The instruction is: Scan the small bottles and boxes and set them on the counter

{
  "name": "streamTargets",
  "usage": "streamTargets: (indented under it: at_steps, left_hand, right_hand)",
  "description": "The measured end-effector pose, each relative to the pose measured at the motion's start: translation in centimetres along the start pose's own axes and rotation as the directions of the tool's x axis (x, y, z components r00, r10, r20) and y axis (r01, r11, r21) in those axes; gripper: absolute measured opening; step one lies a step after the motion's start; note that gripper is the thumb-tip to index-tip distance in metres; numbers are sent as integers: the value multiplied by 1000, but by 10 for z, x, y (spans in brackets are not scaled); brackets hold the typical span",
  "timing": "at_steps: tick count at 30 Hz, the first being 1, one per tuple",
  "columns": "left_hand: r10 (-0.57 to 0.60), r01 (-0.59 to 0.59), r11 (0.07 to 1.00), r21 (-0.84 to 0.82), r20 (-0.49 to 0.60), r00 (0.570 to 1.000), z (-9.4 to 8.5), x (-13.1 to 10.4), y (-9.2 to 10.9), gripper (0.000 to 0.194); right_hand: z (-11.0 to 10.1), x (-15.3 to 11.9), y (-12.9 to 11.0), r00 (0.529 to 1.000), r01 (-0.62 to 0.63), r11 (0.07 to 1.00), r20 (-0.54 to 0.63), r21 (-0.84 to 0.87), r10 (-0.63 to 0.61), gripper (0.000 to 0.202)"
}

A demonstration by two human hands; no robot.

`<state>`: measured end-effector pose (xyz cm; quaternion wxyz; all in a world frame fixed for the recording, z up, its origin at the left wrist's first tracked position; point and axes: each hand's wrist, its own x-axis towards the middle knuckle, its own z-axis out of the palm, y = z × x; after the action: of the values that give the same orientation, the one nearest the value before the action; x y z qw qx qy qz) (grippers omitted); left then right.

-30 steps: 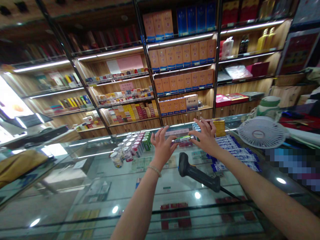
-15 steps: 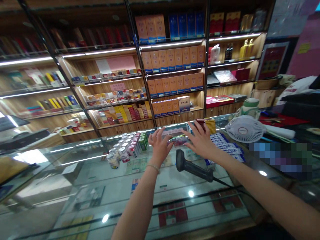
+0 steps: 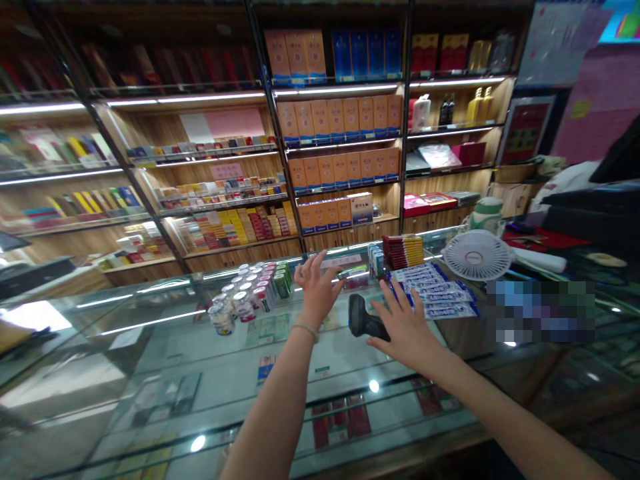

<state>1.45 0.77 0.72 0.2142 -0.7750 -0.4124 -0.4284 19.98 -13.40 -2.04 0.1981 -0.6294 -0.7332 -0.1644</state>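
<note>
My left hand (image 3: pixel 317 287) is over the glass counter (image 3: pixel 295 393), fingers apart and nothing in it, just right of several rows of small cans and green packs (image 3: pixel 283 280). To its right, my right hand (image 3: pixel 405 323) spreads its fingers above the handle of a black handheld scanner (image 3: pixel 357 315). The hand hides part of that handle, and whether it touches is unclear. Blue and white packets (image 3: pixel 437 290) lie fanned out beyond my right hand. Red and yellow packs (image 3: pixel 403 251) stand stacked behind them, beside small upright boxes (image 3: pixel 375 260).
A white fan (image 3: pixel 477 255) and a green-lidded bottle (image 3: pixel 486 215) stand at the right of the counter. Shelves of orange boxes (image 3: pixel 345 170) and small packs (image 3: pixel 240 227) line the wall behind. A blurred-out patch covers things at the right.
My right hand has moved down and nearer, from by the stacked packs to over the scanner's handle. My left hand stays nearly in place. The view has shifted slightly.
</note>
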Motion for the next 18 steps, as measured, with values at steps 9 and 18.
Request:
streamTargets:
  at_steps: [9, 18]
  left_hand:
    - [-16, 16, 1000, -14, 9, 1000, -2, -1, 0, 18]
    - [-50, 50, 999, 6, -24, 998, -3, -3, -3, 22]
  right_hand:
    - [10, 2, -13, 998, -41, 997, 54, 64, 38, 43]
    - [-19, 1, -3, 994, -106, 912, 64, 395, 88, 34]
